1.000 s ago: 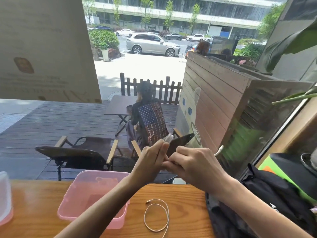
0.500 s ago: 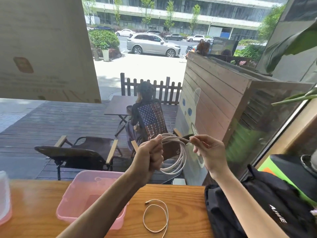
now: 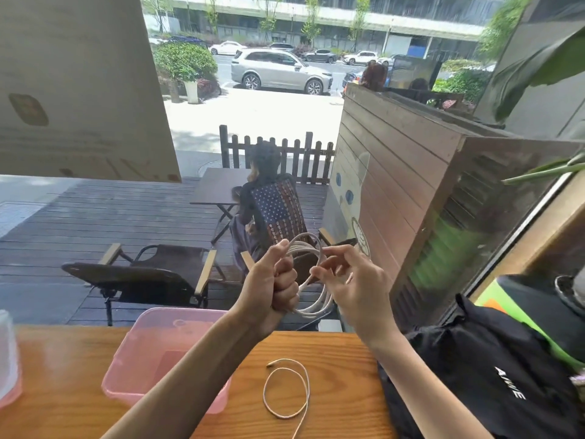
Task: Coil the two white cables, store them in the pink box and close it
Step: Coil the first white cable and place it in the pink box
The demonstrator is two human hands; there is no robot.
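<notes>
Left hand (image 3: pixel 278 286) grips the first cable (image 3: pixel 311 245) as a multi-turn coil above the desk (image 3: pixel 335 353). Right hand (image 3: pixel 354 286) pinches its free strand, other fingers loose. Second cable (image 3: pixel 286 388) lies loosely looped beside the open box (image 3: pixel 158 353). First coil appears nearly complete; second coil, storage and closing are outstanding.

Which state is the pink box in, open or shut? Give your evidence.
Open. The pink box has no lid on it, and its inside walls and floor show from above.

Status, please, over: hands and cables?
Left hand grips the coiled cable; right hand pinches a strand. Second cable loose on table. Pink box open.
</notes>
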